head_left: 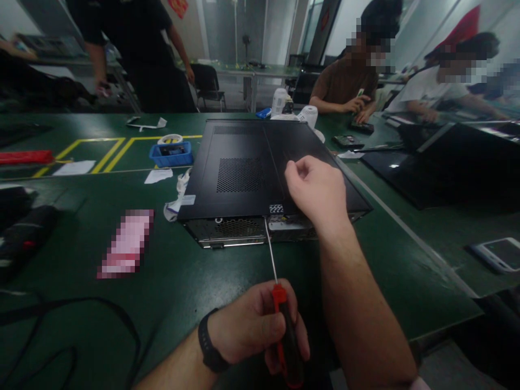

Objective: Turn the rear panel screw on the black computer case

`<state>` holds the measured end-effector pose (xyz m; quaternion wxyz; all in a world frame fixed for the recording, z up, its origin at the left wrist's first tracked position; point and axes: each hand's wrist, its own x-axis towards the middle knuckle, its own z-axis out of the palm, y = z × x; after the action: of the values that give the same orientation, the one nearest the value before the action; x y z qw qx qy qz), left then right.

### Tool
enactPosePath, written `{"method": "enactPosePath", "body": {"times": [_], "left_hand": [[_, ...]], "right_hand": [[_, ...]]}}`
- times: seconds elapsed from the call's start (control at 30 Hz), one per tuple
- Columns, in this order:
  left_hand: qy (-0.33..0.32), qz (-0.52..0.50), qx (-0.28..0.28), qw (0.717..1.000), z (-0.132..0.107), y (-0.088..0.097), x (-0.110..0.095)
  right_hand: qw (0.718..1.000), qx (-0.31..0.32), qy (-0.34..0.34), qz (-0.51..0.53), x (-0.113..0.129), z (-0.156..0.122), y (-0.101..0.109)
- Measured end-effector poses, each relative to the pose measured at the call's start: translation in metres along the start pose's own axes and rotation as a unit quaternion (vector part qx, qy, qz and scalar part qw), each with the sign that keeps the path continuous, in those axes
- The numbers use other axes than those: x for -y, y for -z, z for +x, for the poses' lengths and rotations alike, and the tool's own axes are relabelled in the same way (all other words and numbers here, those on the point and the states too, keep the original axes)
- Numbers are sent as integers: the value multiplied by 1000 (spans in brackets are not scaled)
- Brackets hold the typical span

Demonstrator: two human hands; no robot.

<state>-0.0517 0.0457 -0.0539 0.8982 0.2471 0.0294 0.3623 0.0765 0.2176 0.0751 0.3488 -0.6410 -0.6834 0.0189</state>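
Observation:
A black desktop computer case (pixel 244 162) lies flat on the green table (pixel 170 281), its rear panel facing me. My left hand (pixel 252 325), with a black band on the wrist, is closed round the red and black handle of a screwdriver (pixel 284 330). The screwdriver's thin shaft reaches up to the rear edge of the case. My right hand (pixel 314 189) rests on the case's top near that edge, fingers curled in a loose pinch. Whether the right hand holds anything is hidden.
A blue bin (pixel 171 153) with a tape roll, paper slips and a white cloth (pixel 179 195) lie left of the case. Black cables (pixel 60 325) trail at the near left. A second black case (pixel 439 162) and a phone (pixel 498 253) lie right. Other people work at the far side.

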Motion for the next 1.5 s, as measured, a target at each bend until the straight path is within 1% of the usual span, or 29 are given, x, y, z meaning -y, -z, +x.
{"method": "enactPosePath", "body": {"times": [0.07, 0.2, 0.27, 0.4, 0.53, 0.6, 0.7, 0.9, 1.0, 1.17, 1.3, 1.5], "left_hand": [[4, -7, -2, 1000, -1, -1, -2], [52, -30, 5, 998, -2, -3, -9], [64, -31, 3, 997, -2, -4, -11], [26, -15, 0, 1000, 0, 0, -7], [4, -6, 24, 1000, 1, 4, 0], [6, -2, 29, 1000, 1, 5, 2], [20, -1, 19, 1000, 0, 5, -1], [60, -25, 11, 998, -2, -3, -9], [45, -12, 6, 999, -1, -3, -8], [22, 9, -1, 1000, 1, 3, 0], [24, 1, 5, 1000, 1, 4, 2], [47, -47, 10, 998, 2, -3, -6]], "right_hand": [[1000, -1, 1, -1, 0, 0, 0], [1000, 1, -3, -2, 0, 0, 0], [1000, 4, -7, -2, 1, -1, 1], [1000, 8, -8, -3, 1, -1, 1], [1000, 4, -6, -7, 1, -1, 1], [1000, 6, -9, -5, 1, -1, 1], [1000, 10, -14, -3, 2, -1, 2], [1000, 12, -15, -5, 2, -2, 3], [1000, 12, -15, -6, 3, -2, 3], [1000, 11, -12, -6, 2, -2, 2], [1000, 11, -12, -8, 1, -2, 2], [1000, 11, -11, -11, 2, -2, 2]]}}
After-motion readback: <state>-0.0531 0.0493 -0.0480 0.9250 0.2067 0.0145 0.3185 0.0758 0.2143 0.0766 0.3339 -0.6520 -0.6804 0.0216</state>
